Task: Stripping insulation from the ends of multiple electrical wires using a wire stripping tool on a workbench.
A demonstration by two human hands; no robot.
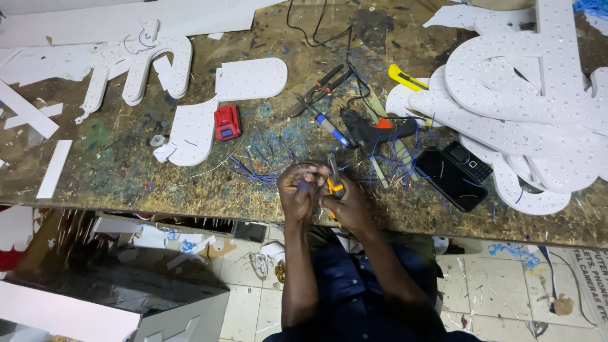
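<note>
The left hand (303, 190) is closed in a pinch around thin blue wire (306, 185), the strand barely showing between thumb and fingers. The right hand (347, 204) is wrapped shut around a small orange-handled hand tool (334, 183), probably a stripper or cutter, whose tip rises toward the pinched wire. Both hands hover at the near edge of the workbench (190, 190), close together.

The wire looks light, limp and thin, so it likely slides through a loose pinch and kinks easily; a hold close to the working end seems best.

Loose wire strands (259, 166) lie just beyond the hands. Farther off rest pliers (320, 88) and a black glue gun (370, 131), with two phones (459, 171) to the right. A red box (227, 122) sits to the left, and white perforated letter shapes (532, 88) pile up at far right.
</note>
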